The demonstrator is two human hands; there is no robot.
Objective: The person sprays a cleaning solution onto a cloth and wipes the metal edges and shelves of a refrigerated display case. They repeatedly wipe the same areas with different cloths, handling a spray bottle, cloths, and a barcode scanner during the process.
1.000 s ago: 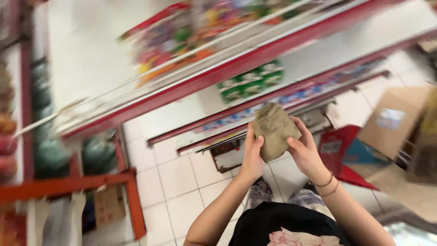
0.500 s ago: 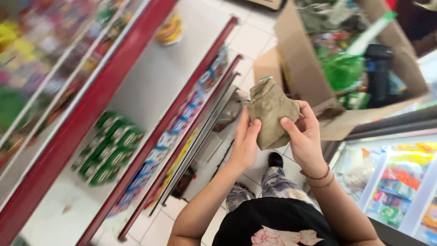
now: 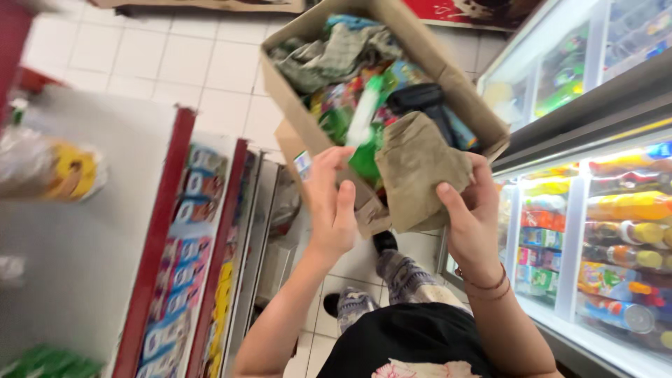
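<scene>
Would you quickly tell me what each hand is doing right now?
Left hand: open, holding nothing, fingertips by the cardboard box.
Right hand: closed on the tan cloth, held over the box.

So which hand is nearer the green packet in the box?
Left. The left hand is on the box's near wall beside the green packet; the right hand holds the brown cloth farther over.

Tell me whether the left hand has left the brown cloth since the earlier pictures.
Yes. The left hand has let go and sits beside the cardboard box; only the right hand holds the brown cloth.
</scene>
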